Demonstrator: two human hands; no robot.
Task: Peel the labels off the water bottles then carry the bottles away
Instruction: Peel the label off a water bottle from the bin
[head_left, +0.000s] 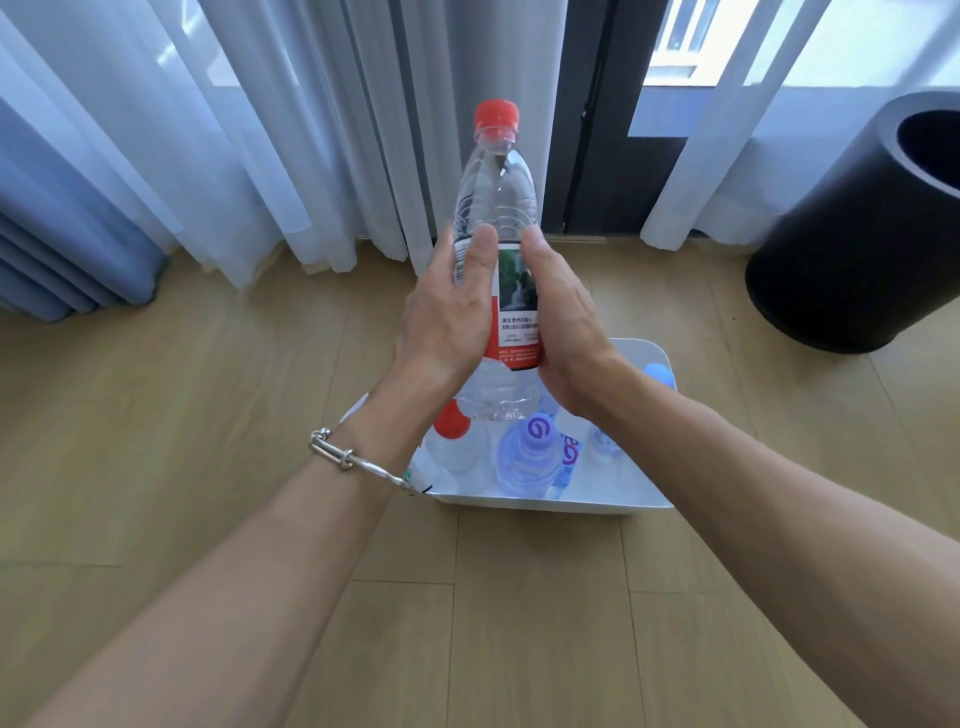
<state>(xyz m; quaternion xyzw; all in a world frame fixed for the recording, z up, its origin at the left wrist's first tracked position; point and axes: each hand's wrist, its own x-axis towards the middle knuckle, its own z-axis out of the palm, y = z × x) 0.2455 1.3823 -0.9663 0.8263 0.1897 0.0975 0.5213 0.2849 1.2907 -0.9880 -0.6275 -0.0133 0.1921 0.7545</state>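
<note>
**Now upright between two hands: a red-capped water bottle over the tub**

Both hands hold one clear water bottle (493, 197) upright above a white plastic tub (550, 503) on the wooden floor (208, 389). The left hand (447, 312) grips its left side, with the thumb lying flat on the red-and-white label (517, 312). The right hand (563, 322) clasps the right side, its thumb along the label's edge. The other fingers of both hands wrap behind the bottle, out of sight, so I cannot tell their spread. Its red cap (496, 114) is on. In the tub stand more bottles, including a second red-capped bottle (451, 423) and a purple-swirl-capped bottle (535, 447). A silver bracelet (343, 454) circles the left wrist. A black cylindrical bin (852, 234) stands at the right, near white curtains (260, 130).
</note>
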